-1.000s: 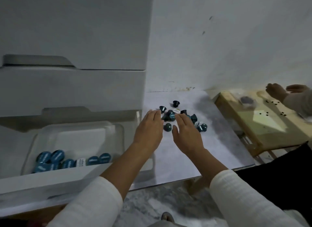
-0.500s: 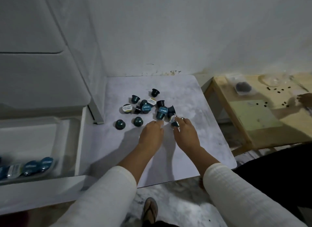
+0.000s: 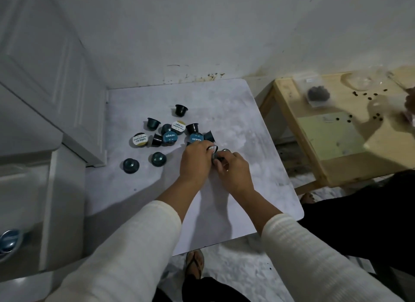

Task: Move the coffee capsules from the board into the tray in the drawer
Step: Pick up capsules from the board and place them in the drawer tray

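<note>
Nearest the camera, two cream sleeves lead to the hands, which meet over the pale marbled board (image 3: 258,171). The left hand (image 3: 195,161) curls its fingers round a white-lidded capsule (image 3: 213,148) at its fingertips; the right hand (image 3: 233,169) grips a dark capsule (image 3: 219,156) just beside it, so both hands are closed on capsules. At lower left, the edge of one blue-lidded capsule (image 3: 9,240) shows in the tray (image 3: 27,189) of the open drawer (image 3: 65,202). Beyond the hands lies the cluster of coffee capsules (image 3: 170,133): small dark teal cups, some standing on their lids, some tipped. Two teal lids and two white-and-gold lids face up; their print is too small to read. Two capsules sit apart toward the drawer. At far right, a wooden surface (image 3: 336,149) carries scattered coffee beans (image 3: 368,106) and a clear bag (image 3: 316,92).
</note>
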`<move>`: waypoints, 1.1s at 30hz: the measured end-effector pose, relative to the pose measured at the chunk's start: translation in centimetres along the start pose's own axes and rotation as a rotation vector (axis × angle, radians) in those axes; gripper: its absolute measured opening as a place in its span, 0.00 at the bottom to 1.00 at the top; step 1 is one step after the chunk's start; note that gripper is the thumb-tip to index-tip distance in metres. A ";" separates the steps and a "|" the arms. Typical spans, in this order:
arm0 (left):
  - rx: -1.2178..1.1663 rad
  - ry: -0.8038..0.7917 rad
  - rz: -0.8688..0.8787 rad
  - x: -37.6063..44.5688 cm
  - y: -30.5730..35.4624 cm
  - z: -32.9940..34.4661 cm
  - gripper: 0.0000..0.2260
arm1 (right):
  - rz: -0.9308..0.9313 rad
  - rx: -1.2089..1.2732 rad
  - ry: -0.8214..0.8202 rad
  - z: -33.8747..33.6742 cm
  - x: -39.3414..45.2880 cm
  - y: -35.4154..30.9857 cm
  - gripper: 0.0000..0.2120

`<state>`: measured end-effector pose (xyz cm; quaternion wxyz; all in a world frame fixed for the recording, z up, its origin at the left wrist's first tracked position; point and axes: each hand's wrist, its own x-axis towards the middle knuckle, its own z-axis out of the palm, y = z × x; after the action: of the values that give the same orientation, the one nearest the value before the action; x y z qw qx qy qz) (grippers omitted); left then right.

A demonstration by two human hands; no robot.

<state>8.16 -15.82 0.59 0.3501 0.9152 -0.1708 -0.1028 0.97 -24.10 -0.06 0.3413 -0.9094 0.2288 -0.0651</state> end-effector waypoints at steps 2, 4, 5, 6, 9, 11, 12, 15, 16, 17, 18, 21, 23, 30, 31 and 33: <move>-0.006 0.013 -0.002 0.2 0.1 0.2 0.10 | 0.018 0.004 0.015 0.0 -0.1 0.4 0.06; -0.014 0.017 -0.015 0.3 0.0 0.4 0.09 | 0.056 0.024 0.020 0.0 -0.2 0.6 0.06; -0.019 0.018 -0.022 0.4 0.0 0.5 0.09 | 0.081 0.038 0.014 0.0 -0.2 0.7 0.06; -0.023 0.018 -0.029 0.4 -0.1 0.5 0.08 | 0.111 0.056 0.005 -0.1 -0.2 0.7 0.06; -0.092 0.029 -0.060 0.3 -0.1 0.5 0.08 | 0.200 0.187 0.026 -0.2 -0.1 0.7 0.05; -0.148 0.036 -0.099 0.1 0.0 0.2 0.07 | 0.273 0.290 0.063 -0.2 -0.1 0.8 0.04; -0.172 0.037 -0.122 0.0 0.0 0.1 0.07 | 0.312 0.336 0.075 -0.1 0.0 0.8 0.03; -0.232 0.036 -0.197 -0.3 -0.1 -0.3 0.07 | 0.430 0.482 0.094 0.2 -0.1 0.7 0.04; -0.240 0.038 -0.217 -0.3 -0.1 -0.5 0.07 | 0.456 0.515 0.096 0.1 -0.2 0.6 0.04; -0.243 0.039 -0.232 -0.4 -0.1 -0.8 0.07 | 0.471 0.535 0.098 0.0 -0.2 0.6 0.05; -0.243 0.038 -0.242 -0.5 -0.1 -1.1 0.08 | 0.486 0.542 0.099 -0.2 -0.3 0.5 0.05; -0.263 0.027 -0.253 -0.6 0.1 -2.4 0.09 | 0.493 0.575 0.113 -0.9 -0.2 0.2 0.08; -0.288 0.025 -0.247 -0.7 0.5 -3.6 0.09 | 0.462 0.602 0.108 -1.7 -0.1 -0.5 0.12; -0.350 0.079 -0.234 -1.6 0.9 -10.0 0.07 | 0.316 0.717 0.051 -4.7 0.2 -5.5 0.06; -0.345 0.090 -0.233 -2.1 0.7 -11.2 0.07 | 0.300 0.737 0.032 -5.0 0.2 -6.5 0.04; -0.332 0.114 -0.224 -3.0 0.1 -13.7 0.07 | 0.245 0.761 -0.007 -5.5 -0.1 -8.7 0.04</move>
<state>9.58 -6.40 10.93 0.4916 0.8626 -0.0288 -0.1158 2.60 -21.56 9.81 0.6598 -0.6842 0.2941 -0.1006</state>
